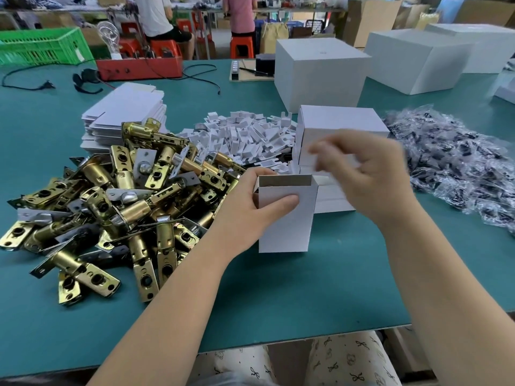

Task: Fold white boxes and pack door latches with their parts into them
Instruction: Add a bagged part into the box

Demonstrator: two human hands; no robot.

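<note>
— Where's the box being worked on?

— The small white box (pixel 284 215) stands upright on the green bench (pixel 278 296), top flap open. The left hand (pixel 250 207) grips it from the left, thumb across its front face and fingers curled behind.

— And the right one?

— The right hand (pixel 370 174) hovers just above and right of the box's open top, fingers loosely curled; it's blurred, so I cannot tell whether it holds anything.

— What lies around the box?

— A heap of brass door latches (pixel 111 207) to its left, loose white card inserts (pixel 250 135) behind it, a stack of folded white boxes (pixel 334 129) behind and to the right, and bagged dark parts (pixel 459 162) well to the right.
</note>
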